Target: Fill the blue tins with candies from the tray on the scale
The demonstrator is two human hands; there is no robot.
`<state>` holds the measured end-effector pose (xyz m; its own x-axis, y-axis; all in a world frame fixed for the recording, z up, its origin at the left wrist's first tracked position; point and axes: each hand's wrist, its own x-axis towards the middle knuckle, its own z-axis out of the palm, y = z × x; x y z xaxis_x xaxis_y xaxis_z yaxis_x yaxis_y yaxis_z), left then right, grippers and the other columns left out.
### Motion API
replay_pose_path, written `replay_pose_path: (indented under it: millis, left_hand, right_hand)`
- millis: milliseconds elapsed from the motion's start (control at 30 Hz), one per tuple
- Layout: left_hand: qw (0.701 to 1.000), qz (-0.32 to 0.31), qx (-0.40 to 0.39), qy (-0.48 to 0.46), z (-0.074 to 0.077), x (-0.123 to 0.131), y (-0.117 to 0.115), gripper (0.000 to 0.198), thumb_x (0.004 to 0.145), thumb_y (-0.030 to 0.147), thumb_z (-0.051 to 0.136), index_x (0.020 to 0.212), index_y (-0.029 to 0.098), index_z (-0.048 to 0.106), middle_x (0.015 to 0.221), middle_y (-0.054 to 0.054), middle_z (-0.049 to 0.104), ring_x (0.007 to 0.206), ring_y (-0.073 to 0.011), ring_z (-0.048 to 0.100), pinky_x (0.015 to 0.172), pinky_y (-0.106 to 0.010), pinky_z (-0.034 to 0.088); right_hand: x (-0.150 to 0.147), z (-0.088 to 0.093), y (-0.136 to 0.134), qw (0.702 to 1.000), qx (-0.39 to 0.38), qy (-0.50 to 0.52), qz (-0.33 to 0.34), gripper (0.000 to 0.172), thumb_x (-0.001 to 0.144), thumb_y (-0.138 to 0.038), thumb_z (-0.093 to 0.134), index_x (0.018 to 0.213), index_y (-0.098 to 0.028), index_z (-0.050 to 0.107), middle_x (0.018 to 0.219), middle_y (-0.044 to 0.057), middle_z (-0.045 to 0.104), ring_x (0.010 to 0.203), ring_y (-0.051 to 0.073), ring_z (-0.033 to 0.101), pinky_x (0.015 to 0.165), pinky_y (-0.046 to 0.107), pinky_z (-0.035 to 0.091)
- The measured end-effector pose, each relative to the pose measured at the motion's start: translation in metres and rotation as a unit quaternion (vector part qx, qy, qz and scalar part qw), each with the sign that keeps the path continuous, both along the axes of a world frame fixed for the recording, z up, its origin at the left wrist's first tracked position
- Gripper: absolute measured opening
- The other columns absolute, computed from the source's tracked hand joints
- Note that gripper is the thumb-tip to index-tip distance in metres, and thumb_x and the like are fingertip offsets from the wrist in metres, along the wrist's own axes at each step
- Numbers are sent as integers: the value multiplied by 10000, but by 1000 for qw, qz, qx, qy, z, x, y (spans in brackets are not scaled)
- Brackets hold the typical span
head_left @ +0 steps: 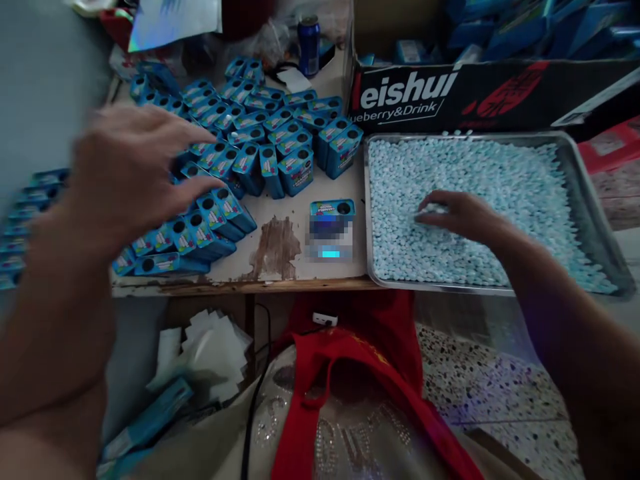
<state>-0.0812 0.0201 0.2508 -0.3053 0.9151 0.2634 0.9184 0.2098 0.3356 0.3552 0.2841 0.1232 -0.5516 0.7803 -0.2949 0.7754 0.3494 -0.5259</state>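
Note:
My left hand (133, 170) hovers over a spread of several small blue boxes (260, 143) on the table, fingers stretched out and apart, blurred by motion, nothing in it. My right hand (457, 215) rests palm down in a metal tray (583, 193) full of small pale blue tablets (475, 167), fingers curled into the heap. One blue box (332, 209) stands alone near the table's front edge, just left of the tray.
A black carton (480, 97) printed with white letters stands behind the tray. A blue drink can (309, 43) is at the back. The worn wooden table edge (240, 287) runs in front. White papers (210, 350) lie on the floor below.

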Motion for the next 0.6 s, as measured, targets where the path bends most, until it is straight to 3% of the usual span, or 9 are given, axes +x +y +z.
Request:
replay_pose_path:
  millis: [67,133,200,267,367,467,600]
  left_hand:
    - [995,-84,-47,21,-20,25,14,854,722,335,1093,1486,168,751,1468,-21,757,1508,-402,627,1367,-594,382]
    - [989,-141,-46,-10,-46,48,29,958,729,214,1101,1582,177,666,1574,-77,715,1498,-374,648,1356,-547,442]
    - [984,-165,-21,-63,-74,69,43,1010,731,181,1101,1618,194,619,1644,-106,670,1512,-354,646,1356,-510,466]
    - [979,-162,-3,-127,-103,86,54,1007,684,178,1115,1572,205,642,1617,-112,686,1482,-347,670,1325,-483,506]
    - [963,-119,-5,-242,-136,108,66,728,708,186,1073,1358,216,746,1350,-71,809,1237,-302,785,1109,-402,634]
    - [947,-82,17,-309,-143,123,82,444,795,215,1008,1188,215,803,1104,-34,841,1001,-245,807,904,-331,650]
    - [951,-154,81,-254,-117,141,116,419,796,230,1002,1182,250,841,1195,-54,848,1105,-267,798,963,-347,642]
  right_hand:
    - [11,3,0,986,-86,86,-118,120,954,-251,814,1009,-220,712,618,-48,516,616,169,453,659,348,328]
    - [19,5,-3,965,-136,144,-170,115,941,-216,801,992,-215,698,622,-51,522,605,151,444,648,340,322]
    - [22,5,-7,964,-131,154,-171,86,942,-199,791,951,-203,707,647,-33,564,598,139,439,636,335,312]
    - [19,5,-9,981,-79,111,-142,80,970,-238,798,935,-187,747,645,-17,588,594,142,434,627,339,300]
    - [8,4,-10,996,10,43,-75,75,946,-221,837,919,-174,786,605,-30,565,615,152,453,642,338,321]
    - [-7,8,-7,992,-41,110,-47,66,934,-184,810,902,-176,754,623,-36,582,616,138,465,627,312,335]
    - [-25,28,3,948,-161,270,-55,159,936,-270,816,872,-214,681,661,-33,606,563,114,425,555,277,291]
